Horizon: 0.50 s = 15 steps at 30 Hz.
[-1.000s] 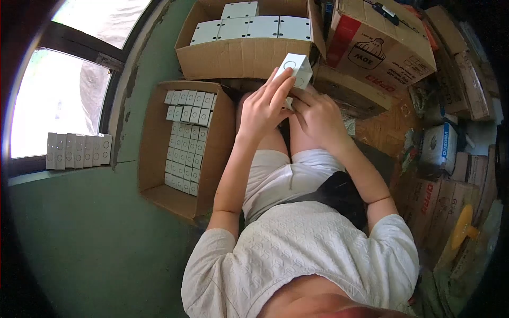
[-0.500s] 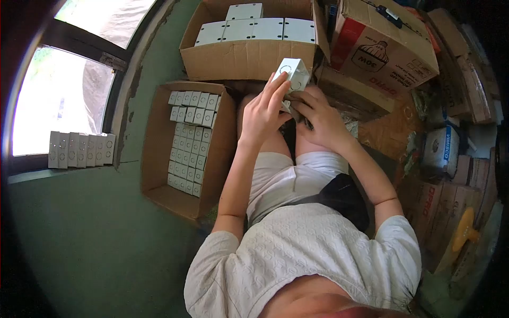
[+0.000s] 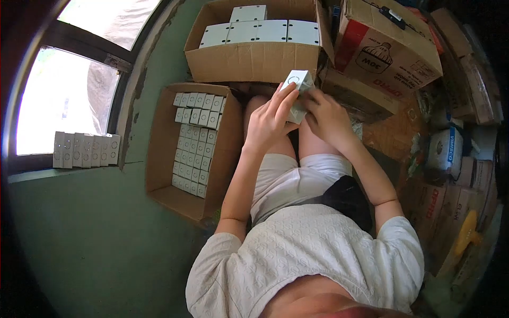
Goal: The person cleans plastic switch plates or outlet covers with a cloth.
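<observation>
Above my lap I hold a white electrical junction box with round knockout marks on its sides. My left hand is closed on its left side, the fingers lying along the face with the knockouts. On the other side, the bent fingers of my right hand press against the box; its fingertips are partly hidden. To the left stands an open carton with rows of similar small white boxes. In front, a larger open carton holds white square pieces with dark holes near their corners.
Several white boxes stand in a row on the window sill at left. A lamp carton with a small black device on top sits front right. More cartons and a yellow object line the right side.
The junction box has come down slightly toward my lap. My right-hand fingers have moved up along its side. The whole view has shifted slightly.
</observation>
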Available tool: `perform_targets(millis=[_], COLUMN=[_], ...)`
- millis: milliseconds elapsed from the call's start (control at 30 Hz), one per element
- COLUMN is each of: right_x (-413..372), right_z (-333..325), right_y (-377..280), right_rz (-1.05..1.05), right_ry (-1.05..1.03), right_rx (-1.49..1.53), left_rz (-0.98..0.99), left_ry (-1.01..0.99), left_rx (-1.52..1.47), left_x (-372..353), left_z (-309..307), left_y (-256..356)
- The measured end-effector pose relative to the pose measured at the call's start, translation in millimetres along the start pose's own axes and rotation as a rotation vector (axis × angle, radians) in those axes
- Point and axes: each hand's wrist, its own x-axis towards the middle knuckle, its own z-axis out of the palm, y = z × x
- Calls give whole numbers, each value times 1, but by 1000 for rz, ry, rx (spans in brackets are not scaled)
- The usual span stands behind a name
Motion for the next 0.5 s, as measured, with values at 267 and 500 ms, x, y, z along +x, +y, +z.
perform_targets(millis=[267,500], right_x=[-19,-15], right_z=[-2,15], right_y=[-9,6], right_rz=[-47,-84], right_ry=[-103,30], right_rx=[469,682], left_rz=[-51,-166], left_ry=[-40,-56], left_rx=[-51,-147], left_x=[-5,0], left_z=[4,8], left_y=[0,4])
